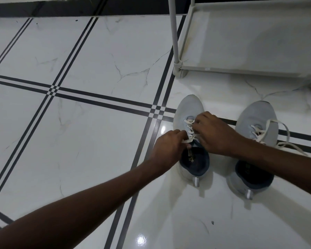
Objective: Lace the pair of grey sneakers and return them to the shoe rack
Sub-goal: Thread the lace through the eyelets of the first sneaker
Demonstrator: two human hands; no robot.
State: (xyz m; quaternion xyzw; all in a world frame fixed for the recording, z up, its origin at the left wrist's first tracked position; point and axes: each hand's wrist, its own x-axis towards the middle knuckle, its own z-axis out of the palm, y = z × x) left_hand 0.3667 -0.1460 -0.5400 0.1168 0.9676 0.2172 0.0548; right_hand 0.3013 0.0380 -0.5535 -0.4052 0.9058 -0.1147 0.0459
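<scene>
Two grey sneakers with dark blue lining stand side by side on the floor, toes pointing away from me. Over the left sneaker [190, 108], my left hand [167, 150] pinches the end of its white lace [188, 140] beside the tongue. My right hand [214, 132] rests across the same shoe's eyelets, with its fingers closed on the lace there. The right sneaker [257, 117] stands untouched; its white lace [285, 143] trails loose over its right side onto the floor. My right forearm crosses over its heel.
The white shoe rack [250, 70] stands on the floor just beyond the sneakers, its bottom shelf bare, with an upright post [174, 33] at its near left corner. Glossy white marble tiles with dark stripes [101, 97] spread to the left.
</scene>
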